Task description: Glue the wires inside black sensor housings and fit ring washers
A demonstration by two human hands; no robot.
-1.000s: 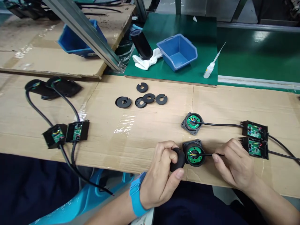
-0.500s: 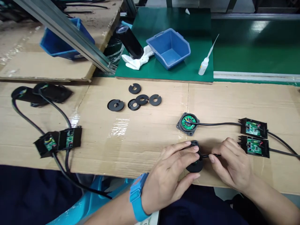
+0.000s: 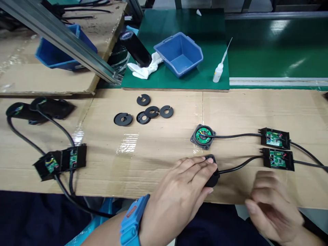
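Note:
My left hand (image 3: pixel 181 191) lies over a black square housing (image 3: pixel 214 177), its fingers wrapped round it and pressing it on the cardboard. A black cable runs out of the housing to the lower black box with a green circuit board (image 3: pixel 278 159). My right hand (image 3: pixel 275 205), a little blurred, is off the cable at the table's front edge. Its fingers are loosely curled, and nothing shows in them. Just behind my left hand, a second housing (image 3: pixel 194 139) lies with its round green board exposed, cabled to the upper black box (image 3: pixel 275 138).
Several black slotted discs (image 3: pixel 166 111) lie at mid-table. To the left are two cabled black housings (image 3: pixel 55 107) and their open boxes (image 3: pixel 78 158). On the green mat (image 3: pixel 210 27) stand a blue bin (image 3: pixel 179 56), a dropper bottle (image 3: pixel 218 73) and a black cylinder (image 3: pixel 135 48) on white cloth.
My right hand has let go of the cable and moved right and toward me. My left hand stays on the housing, covering more of it. The whole view has shifted slightly.

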